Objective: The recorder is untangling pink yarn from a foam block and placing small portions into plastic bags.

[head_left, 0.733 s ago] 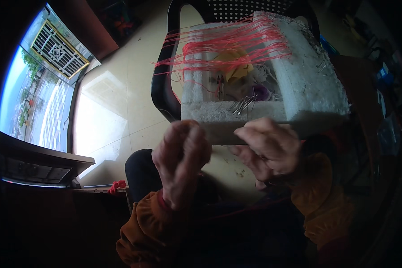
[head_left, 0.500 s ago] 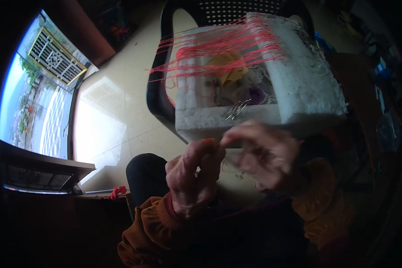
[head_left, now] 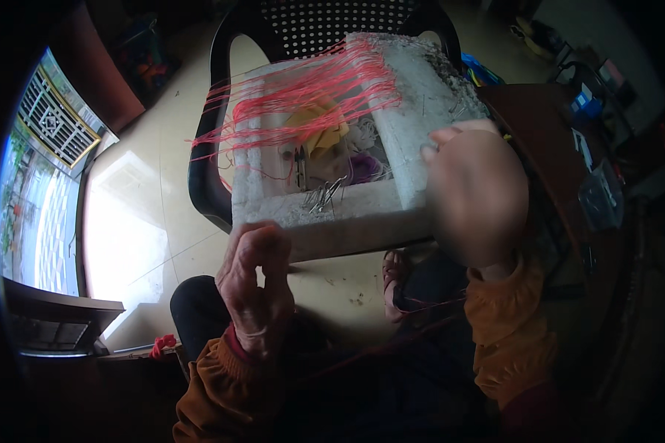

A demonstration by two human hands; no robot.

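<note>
My left hand (head_left: 257,284) is closed in a pinch just before the near left corner of a white foam box (head_left: 362,230); what the fingers hold, if anything, is too small to make out. Smeared by motion, my right hand (head_left: 479,193) is raised over the box's right side, its finger pose unclear. Many pinkish-red threads (head_left: 303,100) stretch across the box's opening, ending on its right wall and hanging past the left. Several pins (head_left: 324,198) stick in the near rim. Inside lie yellow paper (head_left: 325,140), a slim dark-handled tool (head_left: 300,166) and a purple item (head_left: 363,168).
A black plastic chair (head_left: 199,173) with a perforated back bears the box. Dark reddish threads (head_left: 428,303) cross my lap. At the right stands a brown table (head_left: 524,111) with a clear plastic container (head_left: 601,196). A bright doorway with a metal gate (head_left: 58,118) is at the left.
My right hand has moved away from my left, up and to the right over the box. My left hand keeps its pinch. The whole view has shifted, so the box appears farther left.
</note>
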